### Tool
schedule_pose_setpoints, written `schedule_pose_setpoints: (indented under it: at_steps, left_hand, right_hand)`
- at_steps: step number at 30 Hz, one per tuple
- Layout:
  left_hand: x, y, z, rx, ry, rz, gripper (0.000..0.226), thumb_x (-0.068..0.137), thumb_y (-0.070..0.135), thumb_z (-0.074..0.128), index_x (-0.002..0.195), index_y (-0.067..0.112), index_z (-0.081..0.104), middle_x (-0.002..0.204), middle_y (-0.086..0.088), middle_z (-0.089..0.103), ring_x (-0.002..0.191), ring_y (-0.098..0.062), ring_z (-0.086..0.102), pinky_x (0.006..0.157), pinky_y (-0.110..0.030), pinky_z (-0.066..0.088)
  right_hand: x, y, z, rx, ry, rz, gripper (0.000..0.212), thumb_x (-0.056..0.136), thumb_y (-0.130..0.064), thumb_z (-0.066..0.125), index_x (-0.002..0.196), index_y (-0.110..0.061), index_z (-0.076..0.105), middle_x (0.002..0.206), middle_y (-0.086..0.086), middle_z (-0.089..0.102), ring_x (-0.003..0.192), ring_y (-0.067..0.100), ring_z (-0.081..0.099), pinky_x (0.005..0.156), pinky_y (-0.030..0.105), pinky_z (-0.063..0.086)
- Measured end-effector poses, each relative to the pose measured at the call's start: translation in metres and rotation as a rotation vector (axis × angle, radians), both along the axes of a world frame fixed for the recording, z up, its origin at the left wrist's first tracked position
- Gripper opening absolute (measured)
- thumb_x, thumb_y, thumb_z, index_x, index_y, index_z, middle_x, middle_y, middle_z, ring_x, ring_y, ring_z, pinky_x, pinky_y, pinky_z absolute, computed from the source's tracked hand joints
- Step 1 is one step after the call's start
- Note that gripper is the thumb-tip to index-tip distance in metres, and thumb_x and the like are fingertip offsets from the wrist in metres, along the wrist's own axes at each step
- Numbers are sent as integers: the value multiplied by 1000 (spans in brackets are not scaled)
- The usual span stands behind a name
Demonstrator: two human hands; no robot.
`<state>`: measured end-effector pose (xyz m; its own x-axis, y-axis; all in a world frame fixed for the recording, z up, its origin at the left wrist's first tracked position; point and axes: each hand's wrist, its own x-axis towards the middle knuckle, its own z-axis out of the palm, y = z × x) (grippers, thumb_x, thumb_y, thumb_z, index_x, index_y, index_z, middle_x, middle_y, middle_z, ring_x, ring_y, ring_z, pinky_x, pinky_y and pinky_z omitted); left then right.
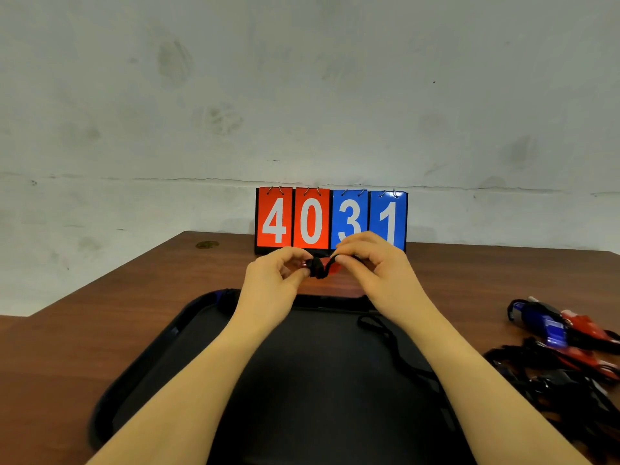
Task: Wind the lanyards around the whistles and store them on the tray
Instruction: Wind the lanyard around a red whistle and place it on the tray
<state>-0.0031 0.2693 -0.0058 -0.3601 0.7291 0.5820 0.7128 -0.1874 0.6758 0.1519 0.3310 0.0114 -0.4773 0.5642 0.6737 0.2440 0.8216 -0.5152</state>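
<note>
Above the far rim of the black tray (161, 357): red whistle (332, 268) held up between both hands, clear of the surface so the black lanyard (318, 267) can pass around it. Left hand (278, 276) pinching one end, fingers curled. Right hand (372, 263) pinching the cord at the other end, fingers curled, loose tail trailing down onto the tray. Forearms converging, wrists raised. Remaining whistles (563, 333) piled on table (100, 323), right of tray, unwound.
</note>
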Motion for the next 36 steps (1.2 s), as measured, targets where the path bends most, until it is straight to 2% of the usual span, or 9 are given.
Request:
schedule_pose_setpoints:
  at_steps: [3, 7, 13, 17, 19, 22, 27, 31, 36]
  left_hand:
    - [2, -1, 0, -23, 31, -37, 22, 86, 11, 61, 99, 29, 61, 86, 16, 60, 74, 1, 57, 62, -3, 39]
    - [6, -3, 1, -19, 66, -99, 22, 87, 8, 59, 94, 29, 56, 85, 21, 56, 80, 5, 57, 68, -1, 43]
    - [6, -4, -1, -29, 149, -156, 21, 89, 7, 56, 103, 21, 59, 91, 16, 56, 82, 8, 56, 75, 3, 41]
    - [5, -7, 0, -35, 167, -201, 21, 89, 7, 56, 102, 22, 60, 92, 16, 58, 86, 7, 57, 76, 2, 41]
    - [5, -8, 1, -56, 145, -231, 20, 88, 8, 57, 100, 23, 60, 93, 16, 60, 88, 6, 58, 76, 1, 43]
    - [6, -9, 2, -68, 107, -262, 19, 87, 9, 58, 98, 24, 61, 93, 16, 62, 88, 8, 59, 76, -1, 44]
    - [9, -11, 4, -31, 9, -301, 18, 86, 8, 61, 95, 23, 63, 93, 15, 65, 89, 6, 60, 79, -9, 48]
    - [12, -12, 7, 36, -142, -313, 24, 82, 3, 63, 85, 27, 63, 85, 15, 66, 86, 0, 64, 80, -17, 52]
    - [12, -11, 8, 135, -284, -286, 19, 82, 2, 63, 90, 19, 61, 84, 10, 68, 80, 0, 66, 74, -12, 51]
  right_hand:
    - [0, 0, -2, 33, -49, -62, 15, 91, -21, 56, 101, -19, 66, 93, -10, 63, 94, 4, 57, 88, 20, 48]
    - [-1, 1, -3, 71, -30, -118, 16, 91, -21, 56, 102, -17, 67, 92, -6, 65, 90, 7, 59, 84, 23, 50]
    - [0, 2, -4, 61, -7, -139, 15, 88, -20, 60, 99, -15, 69, 88, -8, 64, 88, 6, 59, 81, 16, 47]
    - [0, 2, -2, -94, 49, -106, 10, 85, -21, 64, 92, -18, 70, 80, -14, 63, 84, 2, 59, 77, 14, 49]
    - [2, 1, 2, -204, 91, -61, 4, 83, -20, 67, 83, -23, 69, 77, -16, 63, 82, 0, 59, 71, 9, 48]
    - [6, 1, 8, -337, 162, 3, 12, 79, -17, 71, 72, -27, 68, 74, -10, 68, 76, -1, 62, 65, 12, 52]
    - [10, 4, 11, -513, 256, 64, 9, 78, -16, 71, 74, -23, 71, 71, -8, 69, 72, 3, 62, 55, 10, 46]
    - [9, 6, 9, -522, 214, 51, 17, 82, -16, 67, 71, -27, 71, 69, -7, 69, 67, 6, 57, 60, 16, 48]
    - [7, 5, 5, -478, 147, 111, 18, 85, -17, 64, 73, -28, 71, 60, -8, 67, 60, -2, 56, 65, 18, 46]
